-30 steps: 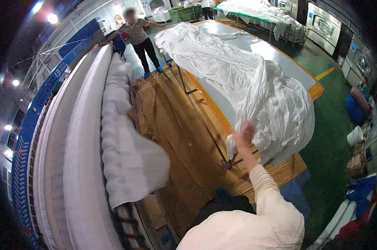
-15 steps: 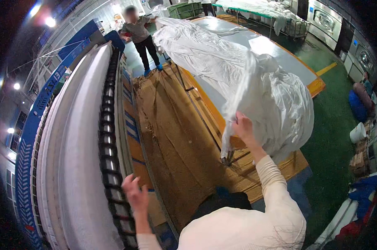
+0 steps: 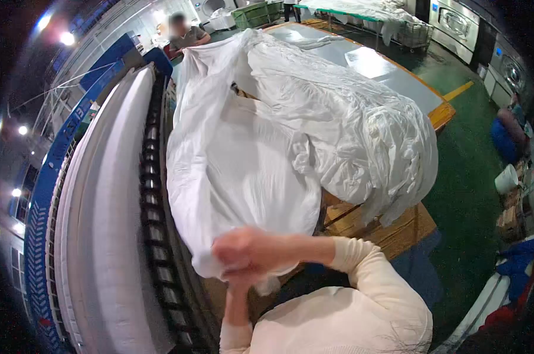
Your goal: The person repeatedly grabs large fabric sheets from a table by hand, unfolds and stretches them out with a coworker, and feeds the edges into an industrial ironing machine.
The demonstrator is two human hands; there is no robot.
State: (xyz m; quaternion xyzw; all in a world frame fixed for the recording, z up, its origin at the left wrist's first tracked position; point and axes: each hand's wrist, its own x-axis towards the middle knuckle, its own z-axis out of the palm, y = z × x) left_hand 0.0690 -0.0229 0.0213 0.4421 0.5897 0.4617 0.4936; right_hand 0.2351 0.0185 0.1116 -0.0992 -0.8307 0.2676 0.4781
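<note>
A large white sheet (image 3: 249, 183) stretches from the heap on the table across to the front of the roller machine, its near edge gathered at my hands. My right hand (image 3: 252, 246) is closed on that edge, a little blurred by motion. Just below and against it, my left hand (image 3: 241, 277) is closed at the same edge, its fingers partly hidden. A co-worker (image 3: 186, 36) stands at the far end, beside the sheet's far edge. The rest of the white cloth lies crumpled on the table (image 3: 405, 88) and hangs over its near end.
The ironing machine with its long padded rollers (image 3: 110, 194) and black-banded bar (image 3: 154, 230) runs along my left. Washing machines (image 3: 456, 23) stand at the back right. A white bucket (image 3: 506, 179) and bundles line the right side of the green floor (image 3: 456, 206).
My right hand has swung left with the sheet's edge and met my left hand, which was apart and empty. The sheet now spans the gap to the machine; the co-worker's lower body is hidden.
</note>
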